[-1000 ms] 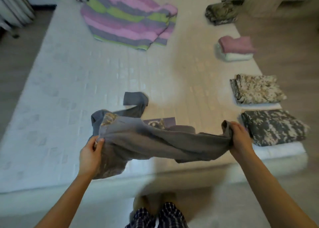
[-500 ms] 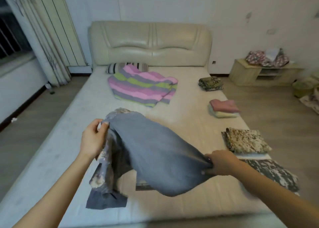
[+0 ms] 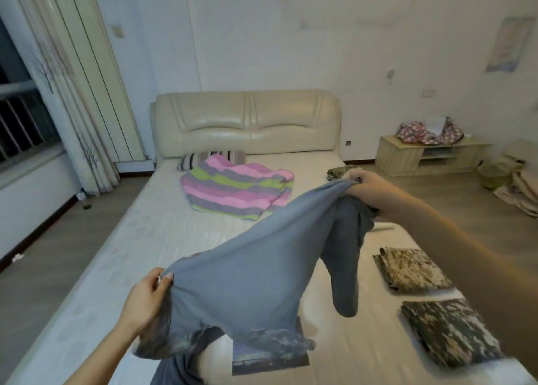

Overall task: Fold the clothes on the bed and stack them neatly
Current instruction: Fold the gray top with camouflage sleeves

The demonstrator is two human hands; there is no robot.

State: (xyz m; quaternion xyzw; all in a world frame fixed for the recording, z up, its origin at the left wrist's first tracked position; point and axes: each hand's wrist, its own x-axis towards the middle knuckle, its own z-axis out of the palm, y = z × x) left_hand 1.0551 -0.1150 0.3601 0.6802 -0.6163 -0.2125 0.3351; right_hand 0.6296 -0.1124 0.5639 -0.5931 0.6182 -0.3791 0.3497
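Grey shirt [image 3: 247, 282] in both hands' grip

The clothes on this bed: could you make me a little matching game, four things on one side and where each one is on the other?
Things:
1. grey shirt
2. striped blanket
3. striped pillow
4. dark camouflage stack

Places:
A. against the headboard
B. held up between both hands
C. near right corner of the bed
D. spread out near the head of the bed

Pairs: 1-B, 2-D, 3-A, 4-C
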